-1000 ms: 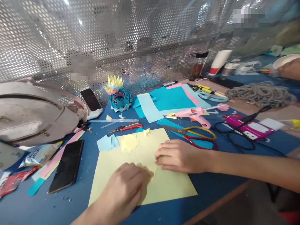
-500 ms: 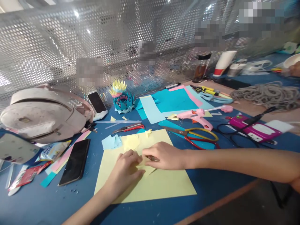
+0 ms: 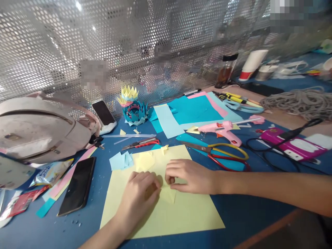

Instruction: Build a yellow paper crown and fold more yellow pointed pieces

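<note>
A small yellow piece of paper (image 3: 169,195) is between my two hands, low over a large pale yellow sheet (image 3: 192,212). My left hand (image 3: 140,197) is closed, its thumb and fingertips pinching the left edge of the piece. On the other side, my right hand (image 3: 192,176) has curled fingers, with thumb and fingertips at the upper edge of the same piece; part of that edge is hidden. Just beyond the hands lie small yellow paper pieces (image 3: 145,161) and folded light blue pieces (image 3: 121,161).
Red-and-yellow-handled scissors (image 3: 228,152), a pink glue gun (image 3: 220,129) and a red cutter knife (image 3: 142,143) lie beyond the sheet. A black phone (image 3: 77,186) and backpack (image 3: 41,124) are left. A folded-paper lotus (image 3: 135,112) stands behind; a purple power strip (image 3: 290,143) is right.
My hands have moved slightly apart, and my right hand is a little farther right. More of the small yellow piece shows below the fingers. The view has shifted slightly.
</note>
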